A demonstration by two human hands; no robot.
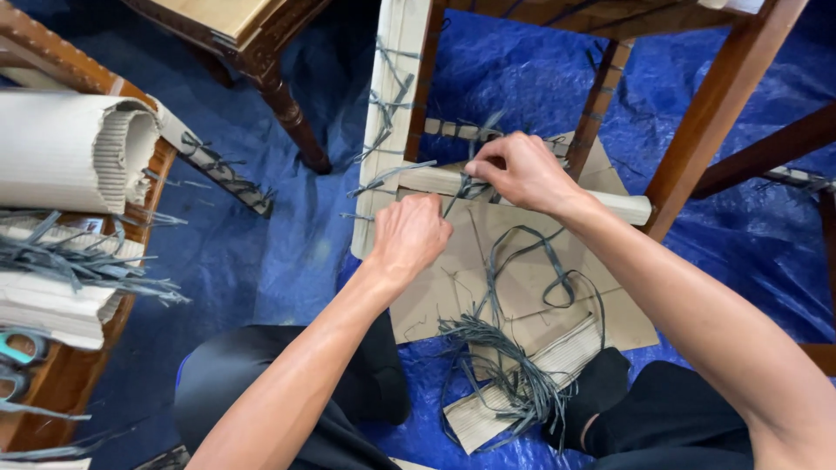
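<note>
My left hand and my right hand are closed on a thin grey strand at a cardboard-wrapped rail of a wooden chair frame. The strand is pulled between the two hands over the rail. Several knotted grey strands hang off another wrapped rail to the left. A loose grey strand loops over a flat cardboard sheet on the floor. A bundle of cut grey strands lies on a corrugated strip near my knees.
A blue tarp covers the floor. At left stand a corrugated cardboard roll, a pile of grey strands and teal-handled scissors on a wooden surface. Another wooden furniture leg stands at top left.
</note>
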